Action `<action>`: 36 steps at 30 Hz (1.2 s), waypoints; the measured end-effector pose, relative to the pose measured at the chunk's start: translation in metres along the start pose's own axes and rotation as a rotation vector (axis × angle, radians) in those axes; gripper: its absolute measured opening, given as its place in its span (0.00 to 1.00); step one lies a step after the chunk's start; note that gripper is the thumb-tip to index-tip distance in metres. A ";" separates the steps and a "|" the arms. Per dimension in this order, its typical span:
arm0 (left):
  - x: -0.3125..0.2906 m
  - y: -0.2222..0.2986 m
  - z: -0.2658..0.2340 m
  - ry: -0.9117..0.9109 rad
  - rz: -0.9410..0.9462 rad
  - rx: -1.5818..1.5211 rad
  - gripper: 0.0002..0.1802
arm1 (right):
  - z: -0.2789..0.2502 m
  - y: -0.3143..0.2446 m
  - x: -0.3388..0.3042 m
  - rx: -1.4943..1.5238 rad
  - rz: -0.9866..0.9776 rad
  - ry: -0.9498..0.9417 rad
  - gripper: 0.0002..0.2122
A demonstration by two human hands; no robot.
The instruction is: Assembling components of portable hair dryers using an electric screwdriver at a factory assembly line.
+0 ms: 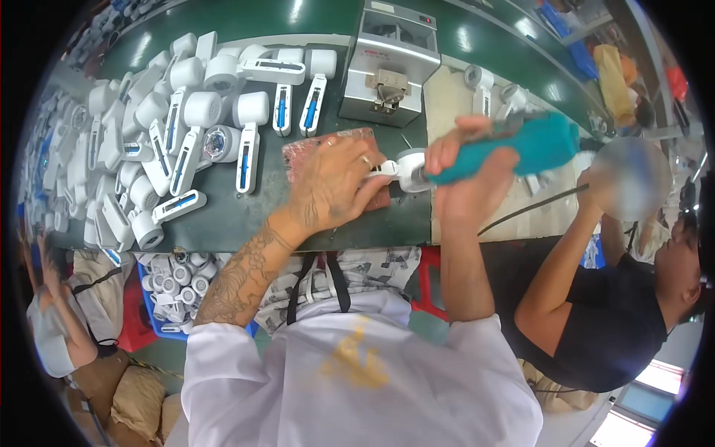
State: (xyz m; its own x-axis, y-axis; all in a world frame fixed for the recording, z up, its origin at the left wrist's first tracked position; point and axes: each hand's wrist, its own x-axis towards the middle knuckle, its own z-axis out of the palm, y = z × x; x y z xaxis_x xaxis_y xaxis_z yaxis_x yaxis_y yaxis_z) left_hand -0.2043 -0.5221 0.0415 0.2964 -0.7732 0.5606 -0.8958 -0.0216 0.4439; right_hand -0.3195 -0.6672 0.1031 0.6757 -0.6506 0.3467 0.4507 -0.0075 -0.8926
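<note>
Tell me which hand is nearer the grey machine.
Left. The left hand lies just below and left of the grey machine; the right hand, gripping the teal driver, sits lower right, farther off.

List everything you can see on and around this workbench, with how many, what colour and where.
white plastic part: one, white, bench centre, under the tool tip
power screwdriver: one, teal, right of centre
pink pad: one, under the left hand
white parts pile: many, white with blue, left bench
grey machine: one, top centre
blue bin: one, below the bench edge, holding white parts
co-worker: one, dark shirt, right
left hand: steadies the part
right hand: grips the screwdriver
</note>
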 end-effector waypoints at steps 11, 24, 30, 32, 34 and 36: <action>0.003 -0.012 -0.004 -0.134 -0.088 -0.040 0.21 | 0.031 0.052 0.106 -0.234 -0.335 -0.037 0.24; 0.000 -0.014 0.001 -0.085 -0.154 -0.071 0.20 | 0.033 0.032 0.071 -0.251 -0.036 -0.038 0.24; 0.002 -0.015 0.000 -0.127 -0.145 -0.073 0.22 | 0.020 0.026 0.047 -0.109 -0.051 -0.100 0.22; 0.003 -0.014 -0.002 -0.110 -0.125 -0.069 0.22 | 0.022 0.025 0.044 -0.151 -0.042 -0.096 0.26; 0.005 -0.012 -0.005 -0.133 -0.140 -0.083 0.22 | 0.023 0.026 0.043 -0.194 -0.036 -0.092 0.29; 0.006 -0.012 -0.005 -0.155 -0.158 -0.096 0.22 | 0.020 0.030 0.042 -0.180 -0.026 -0.103 0.28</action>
State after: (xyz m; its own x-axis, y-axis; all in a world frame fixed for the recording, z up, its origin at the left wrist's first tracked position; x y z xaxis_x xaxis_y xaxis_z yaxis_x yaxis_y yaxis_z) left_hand -0.1902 -0.5232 0.0434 0.3695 -0.8533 0.3678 -0.8045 -0.0957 0.5863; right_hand -0.2658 -0.6794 0.0963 0.7255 -0.5675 0.3894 0.3636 -0.1644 -0.9169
